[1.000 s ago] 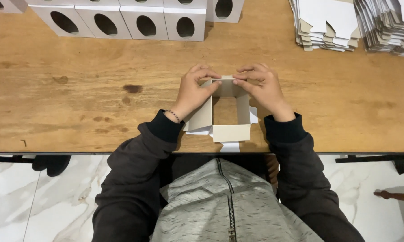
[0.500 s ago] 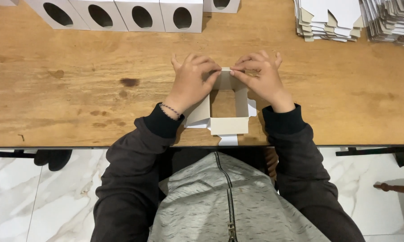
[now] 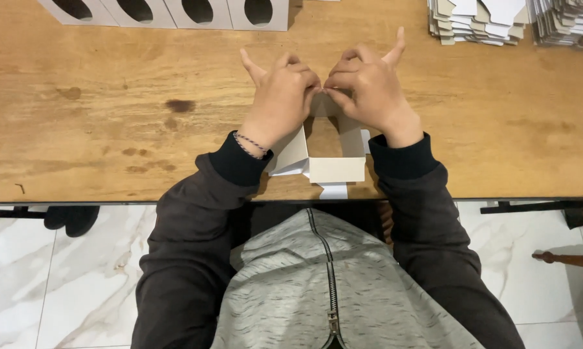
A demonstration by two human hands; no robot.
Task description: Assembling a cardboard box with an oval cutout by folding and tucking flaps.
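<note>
- Where the two hands meet at the middle of the wooden surface [image 3: 110,129], they work on a small white cardboard box [image 3: 335,169] that stands open at the near edge of the surface.
- The left hand [image 3: 280,97] has its fingers curled tight and pinches the far top edge of the box; its little finger sticks up, free.
- The right hand [image 3: 369,87] mirrors it: fingers closed in a pinch on the same far edge, touching the left fingertips, with one finger raised.
- The exact part pinched is hidden beneath the fingers.
- The near wall of the box faces the person; a loose flap [image 3: 289,155] hangs out on its left side, and a small tab [image 3: 333,191] juts over the edge of the surface.
- A row of finished white boxes with oval cut-outs [image 3: 175,11] stands at the far left of the surface.
- Stacks of flat, unfolded blanks [image 3: 475,19] lie at the far right, well apart from the hands.
</note>
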